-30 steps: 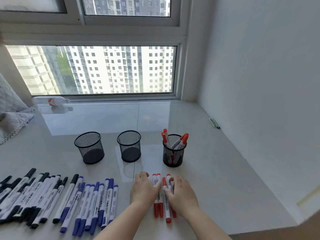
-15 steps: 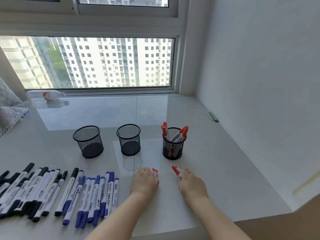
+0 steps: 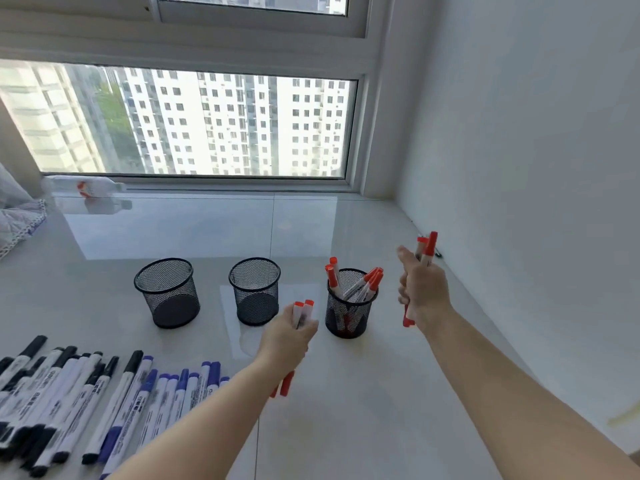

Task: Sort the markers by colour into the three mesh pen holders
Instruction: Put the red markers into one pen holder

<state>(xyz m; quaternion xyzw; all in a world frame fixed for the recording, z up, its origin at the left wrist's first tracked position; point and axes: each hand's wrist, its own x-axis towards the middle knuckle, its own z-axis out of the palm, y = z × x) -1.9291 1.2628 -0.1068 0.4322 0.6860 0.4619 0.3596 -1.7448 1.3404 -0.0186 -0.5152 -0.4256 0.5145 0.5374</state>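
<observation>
Red markers [image 3: 428, 249] gripped in right hand [image 3: 423, 291] above tabletop's right edge; left hand [image 3: 289, 336] clutches two more [image 3: 303, 310] beside red-filled mesh holder [image 3: 349, 311].

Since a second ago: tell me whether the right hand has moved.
Yes. The right hand has lifted off the tabletop, gripping red markers, and now sits right of the red-filled holder.

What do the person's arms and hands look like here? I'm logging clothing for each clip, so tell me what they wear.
Both forearms are bare as far as the frame shows, with no sleeves in view. The left hand and the right hand wear no gloves, and no rings, watch or bracelet show on the sides that face the camera.
</observation>
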